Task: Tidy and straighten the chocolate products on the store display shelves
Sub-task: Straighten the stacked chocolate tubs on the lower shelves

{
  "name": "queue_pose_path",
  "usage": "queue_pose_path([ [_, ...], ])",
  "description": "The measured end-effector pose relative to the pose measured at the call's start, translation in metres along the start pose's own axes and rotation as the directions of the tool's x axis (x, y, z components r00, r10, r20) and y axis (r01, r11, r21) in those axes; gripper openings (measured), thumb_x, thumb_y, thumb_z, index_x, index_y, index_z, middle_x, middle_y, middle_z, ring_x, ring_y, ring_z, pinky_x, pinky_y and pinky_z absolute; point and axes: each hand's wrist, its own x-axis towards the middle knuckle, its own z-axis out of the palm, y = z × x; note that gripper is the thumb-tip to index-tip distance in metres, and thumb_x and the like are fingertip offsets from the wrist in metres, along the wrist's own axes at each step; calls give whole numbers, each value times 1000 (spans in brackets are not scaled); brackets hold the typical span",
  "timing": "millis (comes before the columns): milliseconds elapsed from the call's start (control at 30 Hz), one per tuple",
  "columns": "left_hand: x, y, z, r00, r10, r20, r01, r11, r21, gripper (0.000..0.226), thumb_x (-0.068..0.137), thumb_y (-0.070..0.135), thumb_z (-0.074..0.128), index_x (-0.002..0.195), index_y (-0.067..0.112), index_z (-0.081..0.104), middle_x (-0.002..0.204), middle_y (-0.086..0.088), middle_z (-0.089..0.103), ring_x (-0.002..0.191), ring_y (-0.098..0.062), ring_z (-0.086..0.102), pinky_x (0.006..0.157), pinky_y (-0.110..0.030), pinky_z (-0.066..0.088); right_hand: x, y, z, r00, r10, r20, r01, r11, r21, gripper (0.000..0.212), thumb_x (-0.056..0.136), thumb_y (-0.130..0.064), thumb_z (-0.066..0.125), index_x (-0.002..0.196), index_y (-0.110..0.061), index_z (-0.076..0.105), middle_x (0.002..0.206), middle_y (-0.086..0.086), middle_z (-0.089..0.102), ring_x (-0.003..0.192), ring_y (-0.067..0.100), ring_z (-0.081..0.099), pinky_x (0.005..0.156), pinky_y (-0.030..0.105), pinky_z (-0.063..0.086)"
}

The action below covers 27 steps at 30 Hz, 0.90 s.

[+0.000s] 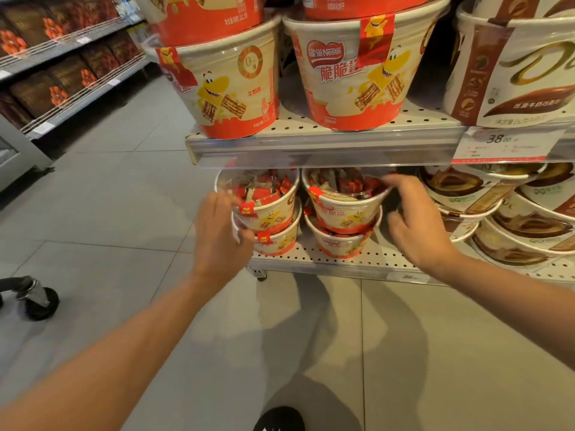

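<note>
Lower shelf: perforated metal; carries two stacks of red-and-cream wafer-chocolate tubs, two tubs high each, side by side near the front edge.
Left stack, top tub: clear lid, red wrapped pieces visible inside; sits slightly askew on the left bottom tub.
Right stack, top tub: clear lid, label facing out; seated on the right bottom tub.
Left hand: at the left side of the left stack; fingers curled against the wall of the top tub and the rim of the tub below. Grip: grasping the left stack, contact mostly on the top tub.
Right hand: at the right side of the right stack; fingers spread and bent, upper fingertips on the lid rim of the top tub, thumb lower, just beside the tub wall. Grip: wraps the right top tub loosely; how firm the hold is I cannot tell.
Brown tubs: tilted, overlapping stacks to the right on the same shelf, just behind the right hand.
Upper shelf: two large red-and-cream buckets, more stacked on them; a brown-and-white bucket at right.
Price tag: on the upper shelf rail, reads 38.00.
Floor: pale tiles; a caster wheel at far left; a black shoe at bottom edge.
Side shelving: dark boxed goods at far left.
</note>
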Motion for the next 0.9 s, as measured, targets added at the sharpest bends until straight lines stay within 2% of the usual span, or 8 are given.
queue_pose_path([
  [100, -23, 7, 17, 872, -479, 103, 486, 823, -295, 21, 76, -10, 51, 77, 10, 44, 71, -2, 46, 65, -14, 44, 62, -11, 41, -29, 6, 17, 949, 272, -162, -256, 960, 112, 38, 85, 4, 46, 122, -4, 47, 111, 0, 42, 105, 11, 41, 92, 23, 35],
  [167, -21, 1, 36, 545, -769, 333, 820, 408, -401, 13, 84, -1, 55, 91, 8, 48, 82, -13, 54, 65, -21, 55, 66, -28, 52, -27, 17, 33, 846, 521, -112, -491, 844, 215, 32, 89, -1, 45, 121, -5, 45, 109, 3, 46, 100, 17, 46, 85, 26, 37],
  [233, -13, -3, 50, 281, -784, 553, 886, -9, -463, 30, 89, 8, 58, 117, 3, 46, 100, -20, 59, 77, -27, 64, 74, -36, 55, -15, 26, 48, 674, 730, 112, -717, 609, 338, 28, 94, -11, 43, 122, -4, 43, 106, 10, 56, 92, 23, 54, 79, 34, 44],
  [300, -8, -13, 63, 267, -735, 623, 836, -146, -530, 45, 92, 11, 55, 133, 5, 38, 109, -22, 61, 89, -30, 66, 76, -37, 55, -1, 33, 58, 550, 765, 335, -813, 401, 422, 30, 97, -21, 41, 124, -6, 43, 101, 14, 61, 80, 22, 60, 68, 33, 49],
  [433, 0, -27, 76, 315, -696, 646, 785, -191, -589, 49, 96, 7, 45, 142, 9, 28, 117, -24, 60, 92, -30, 67, 67, -36, 57, 16, 40, 71, 532, 728, 433, -810, 289, 510, 24, 98, -20, 40, 113, -5, 52, 80, 11, 63, 60, 18, 60, 51, 28, 49],
  [533, 0, -28, 77, 308, -673, 672, 774, -234, -589, 35, 98, 5, 32, 132, 2, 37, 99, -18, 66, 80, -23, 70, 60, -28, 58, 21, 50, 75, 573, 734, 363, -802, 413, 431, 20, 98, -19, 41, 95, -7, 56, 78, 12, 62, 59, 18, 59, 54, 29, 51],
  [700, 6, -36, 76, 330, -749, 575, 843, -40, -536, 23, 92, 0, 41, 113, 5, 51, 92, -15, 68, 67, -18, 68, 48, -22, 51, 27, 60, 75, 640, 708, 298, -766, 556, 323, 27, 98, -13, 35, 74, -14, 47, 68, 6, 49, 58, 15, 43, 53, 26, 36],
  [900, 19, -47, 70, 385, -722, 575, 903, 166, -397, 25, 84, -9, 29, 73, 12, 40, 52, -2, 35, 48, -13, 30, 46, -24, 29, 33, 69, 68, 639, 692, 336, -769, 573, 282, 20, 99, -15, 33, 97, -10, 52, 73, 2, 49, 60, 12, 41, 50, 23, 31],
])
